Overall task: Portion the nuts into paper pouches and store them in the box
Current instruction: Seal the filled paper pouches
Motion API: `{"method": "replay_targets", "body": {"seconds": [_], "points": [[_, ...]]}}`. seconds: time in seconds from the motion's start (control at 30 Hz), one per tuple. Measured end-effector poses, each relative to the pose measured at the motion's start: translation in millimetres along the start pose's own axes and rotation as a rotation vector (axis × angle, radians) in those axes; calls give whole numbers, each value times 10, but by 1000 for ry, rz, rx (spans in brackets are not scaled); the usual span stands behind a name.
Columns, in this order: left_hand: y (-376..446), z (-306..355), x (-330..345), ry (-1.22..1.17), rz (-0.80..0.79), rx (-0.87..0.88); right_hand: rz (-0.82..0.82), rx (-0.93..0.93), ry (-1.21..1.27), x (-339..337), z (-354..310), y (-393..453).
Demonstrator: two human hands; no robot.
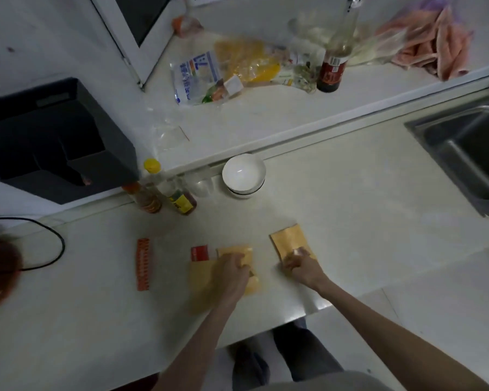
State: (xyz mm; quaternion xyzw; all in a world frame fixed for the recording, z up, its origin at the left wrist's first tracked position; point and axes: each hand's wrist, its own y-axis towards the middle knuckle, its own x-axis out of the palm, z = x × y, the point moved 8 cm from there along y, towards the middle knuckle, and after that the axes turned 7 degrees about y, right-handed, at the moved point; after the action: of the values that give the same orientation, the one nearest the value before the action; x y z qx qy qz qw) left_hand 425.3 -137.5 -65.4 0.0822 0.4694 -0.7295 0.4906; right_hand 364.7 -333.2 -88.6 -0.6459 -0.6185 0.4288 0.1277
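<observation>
Brown paper pouches lie flat on the white counter (350, 221). My left hand (232, 273) rests with curled fingers on a small stack of pouches (239, 253) at the centre. My right hand (299, 263) pinches the near end of a single pouch (290, 239) lying to the right of the stack. A small red-and-white packet (199, 253) sits just left of the stack. An orange-red strip (143, 263) lies further left. No nuts are plainly visible; the picture is blurred.
A white bowl (244, 173) stands behind the pouches, with sauce bottles (164, 193) to its left. A dark range hood (54, 142) hangs at left, a sink (469, 156) at right. The back ledge holds bags (226, 69) and a dark bottle (335, 57). A black cable (54, 244) curves at left.
</observation>
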Motion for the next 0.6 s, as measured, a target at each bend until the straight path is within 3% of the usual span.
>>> {"method": "replay_targets", "body": {"seconds": [0.13,0.3,0.43,0.6], "points": [[267,388,375,18,-3,68,50,21,33,-500,119,304],[564,617,762,15,-61,-13,109,-1,-23,-916,152,655],[661,693,924,49,-55,-32,47,16,-73,-969,224,837],[688,724,1033,175,-14,-18,-135,61,35,-788,195,866]]}}
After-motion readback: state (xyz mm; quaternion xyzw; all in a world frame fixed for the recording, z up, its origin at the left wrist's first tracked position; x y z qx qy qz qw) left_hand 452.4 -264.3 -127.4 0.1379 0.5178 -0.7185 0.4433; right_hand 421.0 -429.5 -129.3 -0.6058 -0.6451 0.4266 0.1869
